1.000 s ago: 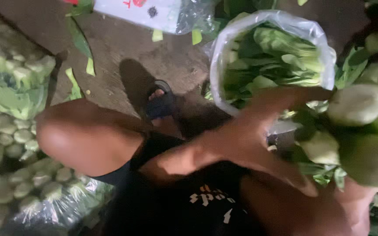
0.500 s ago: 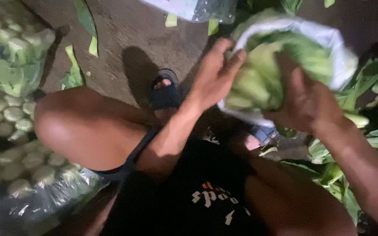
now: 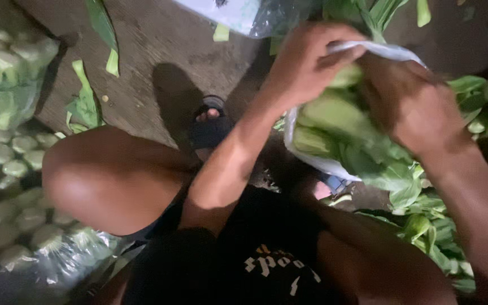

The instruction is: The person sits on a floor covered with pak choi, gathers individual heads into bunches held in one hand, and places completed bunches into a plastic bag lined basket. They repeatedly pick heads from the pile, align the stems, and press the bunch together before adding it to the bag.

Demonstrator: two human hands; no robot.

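Leafy greens [image 3: 340,121], pale-stemmed with darker leaves, fill a thin white plastic bag [image 3: 312,161] that the person holds up in front of the knees, above the bare concrete floor [image 3: 159,51]. The left hand [image 3: 306,65] grips the bag's upper rim, fingers curled tight round a fold of the white film at the top. The right hand [image 3: 413,107] lies just beside it on the far side of the bundle, fingers bent and pressed into the greens and the bag's edge; whether they pinch the film or only press on the stems cannot be told, as the fingertips are hidden behind the bundle. The two hands nearly touch at the top of the bag.

Below the bag, loose green leaves [image 3: 419,226] lie heaped along the right edge of the floor, running under the right forearm. The person squats, the left knee [image 3: 103,181] raised at the left of the view, and a foot in a dark sandal [image 3: 210,127] rests on the floor between the knee and the bag. A few torn leaf scraps [image 3: 88,101] lie on the floor towards its left edge. Along that left edge, clear plastic bags packed with pale cut vegetable stems [image 3: 12,164] are stacked, reaching down to the near left corner. At the far edge lies another clear bag [image 3: 244,14], partly cut off.
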